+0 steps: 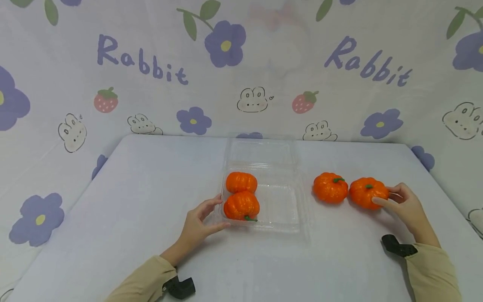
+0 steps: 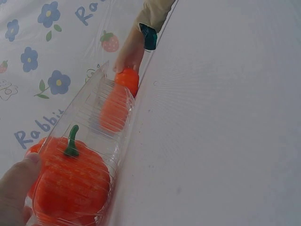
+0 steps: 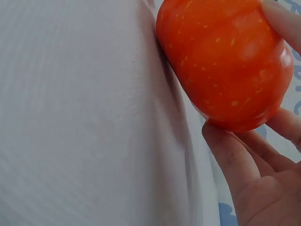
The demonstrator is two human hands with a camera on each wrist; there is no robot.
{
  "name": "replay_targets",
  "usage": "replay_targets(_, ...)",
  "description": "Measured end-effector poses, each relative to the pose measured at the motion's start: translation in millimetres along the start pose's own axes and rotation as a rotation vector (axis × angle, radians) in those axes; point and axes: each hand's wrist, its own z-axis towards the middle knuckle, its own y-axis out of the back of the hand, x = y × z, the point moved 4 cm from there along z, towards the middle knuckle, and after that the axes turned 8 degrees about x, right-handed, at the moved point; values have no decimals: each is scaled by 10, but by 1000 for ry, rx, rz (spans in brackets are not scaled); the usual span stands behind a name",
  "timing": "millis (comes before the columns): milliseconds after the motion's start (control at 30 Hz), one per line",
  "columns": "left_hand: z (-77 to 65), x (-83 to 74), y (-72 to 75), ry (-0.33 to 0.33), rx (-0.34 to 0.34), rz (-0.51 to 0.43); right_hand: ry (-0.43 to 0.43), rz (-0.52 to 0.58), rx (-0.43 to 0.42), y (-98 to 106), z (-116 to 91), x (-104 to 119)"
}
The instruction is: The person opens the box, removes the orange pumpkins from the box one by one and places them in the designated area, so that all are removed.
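Note:
A clear plastic clamshell box (image 1: 279,205) lies on the table, its lid (image 1: 262,153) folded back behind it. Two small orange toy pumpkins sit in its left half, a rear pumpkin (image 1: 241,182) and a front pumpkin (image 1: 241,205) with a green stem. My left hand (image 1: 200,220) holds the box by its front left corner; in the left wrist view the thumb (image 2: 21,176) lies against the wall. To the right, my right hand (image 1: 405,205) grips another toy pumpkin (image 1: 367,192) between thumb and fingers, seen close up in the right wrist view as an orange pumpkin (image 3: 225,66).
One more toy pumpkin (image 1: 330,188) stands just left of the gripped one. The white tabletop (image 1: 264,268) extends around the box. Behind it hangs a cloth (image 1: 151,100) printed with flowers, rabbits and strawberries.

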Motion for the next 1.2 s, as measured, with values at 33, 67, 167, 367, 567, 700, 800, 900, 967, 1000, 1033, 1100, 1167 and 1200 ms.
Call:
replay_targets(33, 3, -2, -3, -1, 1, 1, -14, -18, 5, 2, 0, -7)
replay_targets(67, 3, -4, -5, -1, 1, 3, -20, -21, 11, 1, 1, -14)
replay_targets(167, -3, -11, -8, 6, -2, 6, -11, -1, 22, 5, 0, -35)
replay_targets(367, 8, -22, -21, 0, -2, -4, 46, 80, 53, 43, -11, -69)
replay_targets(567, 30, -32, -40, 0, 1, -3, -9, 56, 90, 79, -8, -103)
replay_targets(700, 38, -20, -51, 0, 7, -3, -33, 70, 110, 75, -12, -119)
replay_targets(800, 42, -5, -56, -8, 11, -2, -23, 66, 119, 64, -24, -125)
replay_targets(900, 38, 4, -53, -12, 10, 7, -9, 41, 115, 53, -31, -134)
replay_targets(967, 27, 3, -45, -11, 4, 15, 4, 45, 112, 38, -26, -131)
replay_targets(1000, 20, 1, -39, -9, -1, 21, 9, 48, 112, 31, -20, -129)
replay_targets(1033, 13, 2, -32, -10, -4, 27, 10, 55, 112, 22, -12, -125)
replay_targets(1100, 1, 0, -25, -14, -8, 32, 13, 64, 114, 6, -2, -117)
replay_targets(1167, -2, 2, -25, -16, -8, 27, 11, 69, 117, 2, 1, -115)
replay_targets(1200, 0, 4, -28, -18, -4, 25, 5, 72, 116, 2, -3, -116)
